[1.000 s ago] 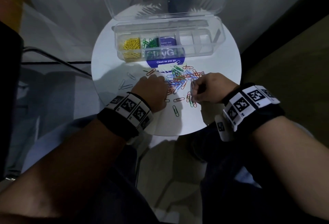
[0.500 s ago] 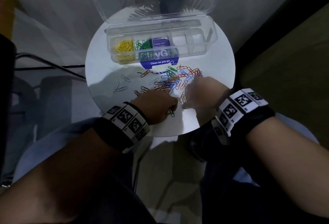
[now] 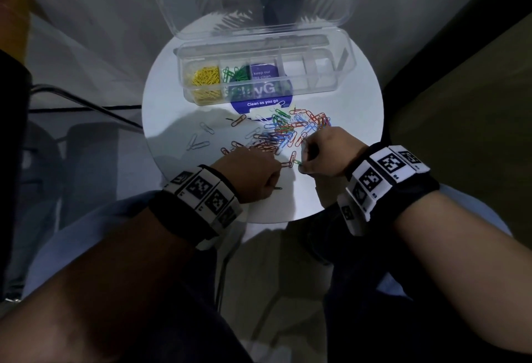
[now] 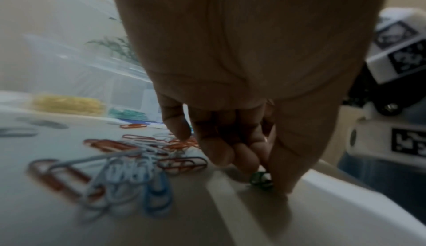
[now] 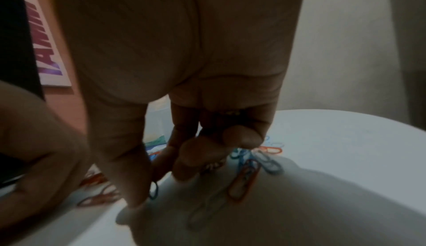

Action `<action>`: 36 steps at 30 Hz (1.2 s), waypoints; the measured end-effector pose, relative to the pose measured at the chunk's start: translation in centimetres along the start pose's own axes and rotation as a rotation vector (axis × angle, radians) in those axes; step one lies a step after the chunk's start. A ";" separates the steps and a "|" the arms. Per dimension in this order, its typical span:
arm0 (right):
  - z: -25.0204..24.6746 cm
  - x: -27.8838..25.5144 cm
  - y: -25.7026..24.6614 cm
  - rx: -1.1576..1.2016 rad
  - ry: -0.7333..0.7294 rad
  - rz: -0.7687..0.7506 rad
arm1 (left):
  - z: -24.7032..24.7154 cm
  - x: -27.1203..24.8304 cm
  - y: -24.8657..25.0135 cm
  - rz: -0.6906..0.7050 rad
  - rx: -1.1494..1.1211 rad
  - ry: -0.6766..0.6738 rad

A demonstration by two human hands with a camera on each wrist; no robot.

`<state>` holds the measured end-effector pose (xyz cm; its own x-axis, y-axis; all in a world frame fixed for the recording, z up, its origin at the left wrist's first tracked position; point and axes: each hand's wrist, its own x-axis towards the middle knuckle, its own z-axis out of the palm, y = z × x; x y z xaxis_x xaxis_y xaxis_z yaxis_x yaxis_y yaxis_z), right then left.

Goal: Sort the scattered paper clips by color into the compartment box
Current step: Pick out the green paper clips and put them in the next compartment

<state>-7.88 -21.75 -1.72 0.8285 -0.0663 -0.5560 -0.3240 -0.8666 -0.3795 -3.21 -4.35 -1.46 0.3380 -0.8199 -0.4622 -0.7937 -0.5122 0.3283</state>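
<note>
The round white table (image 3: pixel 345 120) carries everything, and both hands work over its near edge, close to the person's lap. Beyond the hands, at the far side, sits the clear compartment box (image 3: pixel 331 74) with its lid (image 3: pixel 201 2) tipped back so the sections stay open for dropping; the end section toward the left hand holds yellow clips (image 3: pixel 205 76), the next one green clips (image 3: pixel 237 73), and the sections farther toward the right hand look unfilled. A blue round sticker (image 3: pixel 260 103) shows under and in front of the box. Between the box and the hands lies the loose pile of paper clips (image 3: pixel 283 132), red, blue, green and pale ones tangled together, with a few pale strays (image 3: pixel 198 142) out past the left hand. The left hand (image 3: pixel 249 174) rests knuckles-up at the near edge of the pile, fingers curled down with a green clip (image 4: pixel 261 177) pinched at the tabletop between thumb and fingertips. The right hand (image 3: pixel 325 155) is curled too, nipping a small greenish clip (image 3: pixel 299 162) between thumb and forefinger; the dark cluster tucked in its palm may be clips already gathered, though it is too dim to say. I would guess both are collecting greens to carry to the box together
</note>
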 end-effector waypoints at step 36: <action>-1.6 4.6 -2.4 -0.030 0.274 -0.006 | -6.2 2.5 -5.9 -0.422 -0.374 0.914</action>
<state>-2.54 -20.78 -2.16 0.9243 -0.1885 -0.3318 -0.3081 -0.8816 -0.3575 5.49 -4.96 0.50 0.9221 -0.3595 0.1434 -0.3714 -0.7176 0.5891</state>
